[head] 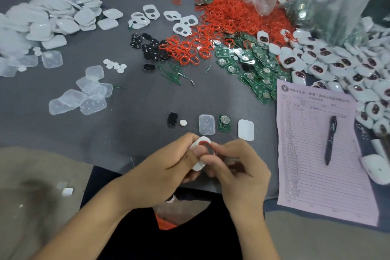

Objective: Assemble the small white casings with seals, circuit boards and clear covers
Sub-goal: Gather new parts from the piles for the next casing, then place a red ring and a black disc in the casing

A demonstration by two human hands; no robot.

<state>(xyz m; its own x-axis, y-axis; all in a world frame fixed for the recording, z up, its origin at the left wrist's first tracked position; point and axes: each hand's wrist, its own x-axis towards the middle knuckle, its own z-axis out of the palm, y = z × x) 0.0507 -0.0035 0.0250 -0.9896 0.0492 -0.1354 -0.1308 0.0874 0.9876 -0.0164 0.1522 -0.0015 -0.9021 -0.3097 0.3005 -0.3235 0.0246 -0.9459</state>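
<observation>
My left hand (pixel 168 167) grips a small white casing (pixel 200 165) near the table's front edge. A red seal ring (pixel 205 145) lies in the casing's opening, and the fingertips of my right hand (pixel 238 167) pinch the ring's right side. Just beyond my hands a row lies on the table: a black pad (pixel 172 119), a small white disc (pixel 183 122), a clear cover (pixel 206 124), a green circuit board (pixel 224 123) and a white casing back (pixel 245 130).
Heaps of clear covers (pixel 84 95) and white shells (pixel 42 19) lie at the left. Red seals (pixel 228 19), green boards (pixel 255 69) and finished units (pixel 337 65) are piled at the right. A pink form (pixel 316 154) with a pen (pixel 331 139) lies beside my right hand.
</observation>
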